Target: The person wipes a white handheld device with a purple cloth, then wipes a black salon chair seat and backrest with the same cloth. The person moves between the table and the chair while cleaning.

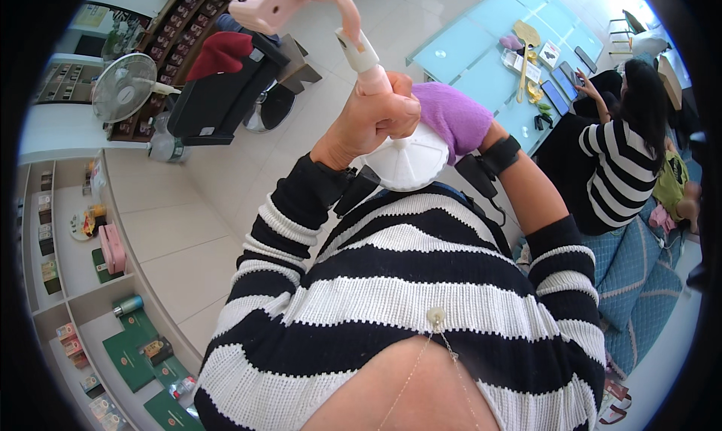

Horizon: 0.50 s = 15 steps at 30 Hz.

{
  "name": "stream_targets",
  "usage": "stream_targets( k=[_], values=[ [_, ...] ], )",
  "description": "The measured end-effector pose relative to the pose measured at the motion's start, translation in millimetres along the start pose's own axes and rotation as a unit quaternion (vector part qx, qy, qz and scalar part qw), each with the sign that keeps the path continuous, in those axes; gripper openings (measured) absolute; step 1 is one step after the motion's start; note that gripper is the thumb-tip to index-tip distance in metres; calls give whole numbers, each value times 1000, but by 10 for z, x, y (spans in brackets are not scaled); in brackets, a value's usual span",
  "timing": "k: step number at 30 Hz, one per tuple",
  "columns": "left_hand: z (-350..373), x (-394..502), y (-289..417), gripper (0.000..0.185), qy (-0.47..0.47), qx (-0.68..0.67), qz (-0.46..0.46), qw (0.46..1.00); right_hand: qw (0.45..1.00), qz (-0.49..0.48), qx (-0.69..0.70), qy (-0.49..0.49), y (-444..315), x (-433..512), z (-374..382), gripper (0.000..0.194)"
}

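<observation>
My left hand (386,112) is closed around the pale pink pole of a plastic stand (366,58). Above the hand the stand has a white collar, a curved pink arm and a pink clamp-like head, partly cut off by the top edge. Its round white ribbed base (403,163) is below the hand, tilted, with its underside or face towards me. A purple cloth (459,115) covers my right hand and lies against the base's right side. Only the wrist shows, so the fingers are hidden. Black straps with black devices sit on both wrists.
A glass-topped table (462,53) at the upper right holds phones, a fly swatter and small items; a person (626,149) sits beside it, touching a phone. At left are a black chair (211,104) with a red cloth, a white fan (124,87) and a compartmented shelf unit (144,278).
</observation>
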<state>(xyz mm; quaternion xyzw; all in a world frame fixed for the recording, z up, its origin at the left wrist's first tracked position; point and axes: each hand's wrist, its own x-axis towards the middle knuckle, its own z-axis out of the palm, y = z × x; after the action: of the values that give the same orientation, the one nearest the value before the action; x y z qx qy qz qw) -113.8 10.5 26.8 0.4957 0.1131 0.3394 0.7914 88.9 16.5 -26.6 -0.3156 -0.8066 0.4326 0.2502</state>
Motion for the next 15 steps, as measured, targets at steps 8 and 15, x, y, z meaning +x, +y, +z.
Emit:
stream_targets(
  k=[8,15],
  values=[
    [-50,-39,120,28,-30,10,18,999,987,-104,-115,38,-77,-232,-37,73],
    [-8,8,104,29,-17,38,-15,999,983,-95,-160,6,-271,-323,-57,67]
  ],
)
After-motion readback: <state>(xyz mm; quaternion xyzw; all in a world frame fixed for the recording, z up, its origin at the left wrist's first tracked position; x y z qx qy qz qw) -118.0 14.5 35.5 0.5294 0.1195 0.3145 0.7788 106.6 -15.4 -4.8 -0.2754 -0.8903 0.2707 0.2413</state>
